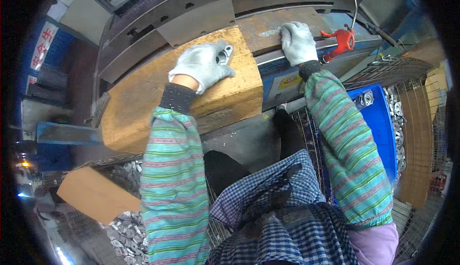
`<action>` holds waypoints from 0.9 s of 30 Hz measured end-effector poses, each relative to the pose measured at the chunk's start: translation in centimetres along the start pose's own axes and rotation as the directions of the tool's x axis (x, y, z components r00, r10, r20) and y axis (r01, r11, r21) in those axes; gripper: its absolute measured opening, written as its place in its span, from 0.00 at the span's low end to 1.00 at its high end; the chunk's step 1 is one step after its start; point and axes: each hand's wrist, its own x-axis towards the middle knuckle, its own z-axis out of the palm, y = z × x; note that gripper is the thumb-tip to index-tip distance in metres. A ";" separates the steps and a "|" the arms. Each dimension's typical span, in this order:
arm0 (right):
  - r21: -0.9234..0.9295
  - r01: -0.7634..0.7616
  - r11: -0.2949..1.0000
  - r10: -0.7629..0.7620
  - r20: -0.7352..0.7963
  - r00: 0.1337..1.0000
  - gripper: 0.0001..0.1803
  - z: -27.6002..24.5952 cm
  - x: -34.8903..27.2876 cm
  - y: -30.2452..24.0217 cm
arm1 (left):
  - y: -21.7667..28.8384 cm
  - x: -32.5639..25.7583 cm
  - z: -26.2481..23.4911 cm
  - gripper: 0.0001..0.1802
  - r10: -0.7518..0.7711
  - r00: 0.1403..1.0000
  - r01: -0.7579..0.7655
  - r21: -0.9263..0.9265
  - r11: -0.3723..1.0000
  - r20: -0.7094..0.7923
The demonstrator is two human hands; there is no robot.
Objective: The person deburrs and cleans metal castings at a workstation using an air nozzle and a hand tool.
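My left hand [203, 66], in a white glove, is closed on a small metal flange part [226, 54] with a hole at its tip. It is over a worn wooden block [139, 104] on the machine's front; part of the piece is hidden by the fingers. My right hand [298, 42], also gloved, rests at the edge of a brown metal plate [268, 29] right of the block. Its fingers curl downward, and whatever they may hold is hidden. Close to its right hangs a red, handle-shaped object [341, 42] by a thin pale rod.
A blue bin [385, 143] at the right has a few metal parts [365, 99] in it. Wire baskets on both sides hold many similar parts [127, 241] and cardboard sheets [98, 195]. Slotted steel bars [191, 18] of the machine cross behind my hands.
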 end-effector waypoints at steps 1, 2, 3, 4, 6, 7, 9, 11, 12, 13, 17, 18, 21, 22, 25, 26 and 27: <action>-0.007 0.001 1.000 -0.001 0.006 1.000 0.08 0.0 -0.1 0.1 | 0.3 0.0 0.0 0.30 0.001 1.000 -0.001 -0.009 1.000 0.002; -0.006 0.005 1.000 -0.005 0.007 1.000 0.08 0.1 -0.2 0.2 | 0.5 0.1 -0.1 0.30 -0.019 0.999 0.019 -0.002 1.000 0.039; -0.006 0.008 1.000 -0.008 0.007 1.000 0.08 0.1 -0.2 0.3 | 0.7 0.1 -0.3 0.30 -0.039 0.996 0.039 0.006 0.999 0.076; -0.004 0.006 1.000 -0.006 0.001 1.000 0.08 0.1 -0.2 0.3 | 0.9 0.1 -0.6 0.36 -0.061 0.993 0.060 0.006 0.998 0.100; -0.012 0.000 1.000 0.000 0.014 1.000 0.08 0.0 -0.1 0.4 | 0.8 0.2 -0.4 0.36 -0.046 0.995 0.046 0.003 0.999 0.088; -0.017 -0.008 1.000 0.008 0.024 1.000 0.08 0.0 -0.1 0.4 | 0.6 0.2 -0.3 0.36 -0.033 0.997 0.033 0.004 0.999 0.075; -0.014 -0.013 1.000 0.013 0.024 1.000 0.08 0.0 -0.2 0.3 | 0.3 0.2 0.1 0.36 -0.023 0.997 0.023 -0.001 1.000 0.074; -0.021 -0.012 1.000 0.013 0.035 0.999 0.08 0.1 0.0 0.1 | 0.1 0.2 0.1 0.31 -0.024 0.999 0.024 0.005 1.000 0.049; -0.019 -0.012 1.000 0.012 0.035 0.999 0.08 0.1 0.0 0.0 | 0.1 0.1 0.1 0.31 -0.026 0.998 0.025 0.005 1.000 0.049; -0.020 -0.010 1.000 0.011 0.027 1.000 0.08 0.2 0.0 0.0 | 0.1 0.2 0.0 0.31 -0.028 0.998 0.028 0.014 1.000 0.063; -0.018 -0.020 1.000 0.020 0.016 1.000 0.08 0.0 -0.1 0.2 | 0.5 0.3 -0.2 0.31 -0.027 0.997 0.025 0.024 0.999 0.071; -0.021 -0.021 1.000 0.021 0.016 1.000 0.08 0.0 -0.1 0.2 | 0.6 0.3 -0.2 0.31 -0.024 0.997 0.023 0.022 0.999 0.072; -0.016 -0.018 1.000 0.019 0.027 0.999 0.08 0.1 -0.2 0.2 | 0.8 0.2 -0.4 0.35 -0.039 0.995 0.039 0.007 0.999 0.091; -0.010 -0.026 1.000 0.026 0.041 0.999 0.08 0.1 -0.1 0.1 | 0.7 0.1 -0.5 0.36 -0.038 0.996 0.037 0.007 0.999 0.086; -0.003 -0.031 1.000 0.031 0.037 0.999 0.08 0.1 -0.2 0.1 | 0.8 0.2 -0.5 0.36 -0.045 0.994 0.044 0.007 0.999 0.101; -0.005 -0.024 1.000 0.024 0.021 0.999 0.08 0.1 -0.2 0.2 | 0.9 0.3 -0.5 0.36 -0.053 0.992 0.053 0.005 0.999 0.117; -0.005 -0.027 1.000 0.027 0.018 0.999 0.08 0.1 -0.2 0.3 | 0.9 0.4 -0.4 0.36 -0.051 0.992 0.051 0.008 0.999 0.117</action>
